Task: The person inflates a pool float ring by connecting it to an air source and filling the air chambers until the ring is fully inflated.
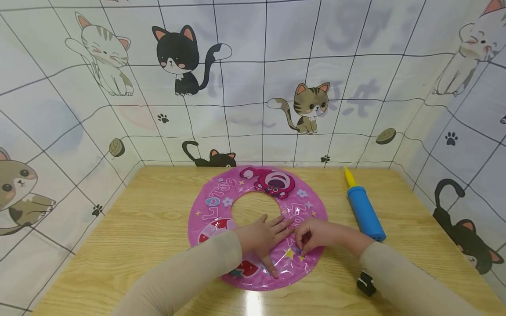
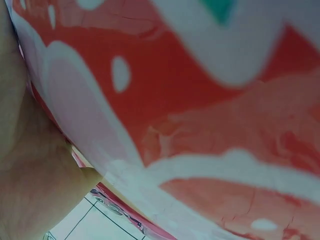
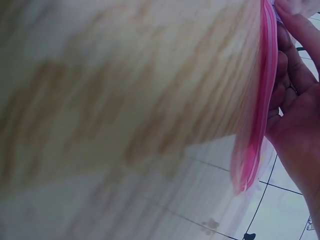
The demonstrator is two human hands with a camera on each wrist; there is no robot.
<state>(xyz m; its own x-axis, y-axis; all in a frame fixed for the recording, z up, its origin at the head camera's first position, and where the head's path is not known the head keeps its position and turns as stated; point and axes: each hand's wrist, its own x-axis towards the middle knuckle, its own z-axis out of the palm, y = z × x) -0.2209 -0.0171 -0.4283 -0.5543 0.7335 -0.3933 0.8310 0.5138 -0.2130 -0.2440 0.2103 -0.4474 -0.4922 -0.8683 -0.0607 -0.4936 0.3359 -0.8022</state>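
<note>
A pink swim ring [image 1: 211, 206] with a printed bear, flowers and strawberries lies on the wooden table. My left hand [image 1: 264, 237] rests on its near part, palm down with the fingers spread. Strawberry print on the ring [image 2: 165, 95] fills most of the left wrist view. On the ring's right side, my right hand [image 1: 316, 235] has its thumb and index finger bent together, pinching at the surface beside the yellow stars; I cannot tell which small part is between them. The right wrist view shows the ring's pink edge [image 3: 262, 100] alongside my curled fingers [image 3: 295, 65].
A blue hand pump [image 1: 365, 213] with a yellow nozzle [image 1: 349, 177] lies to the right of the ring. A small black object [image 1: 366, 283] sits by my right sleeve, partly covered. Cloth walls [image 1: 245, 83] printed with cats and a grid enclose the wooden table [image 1: 150, 219].
</note>
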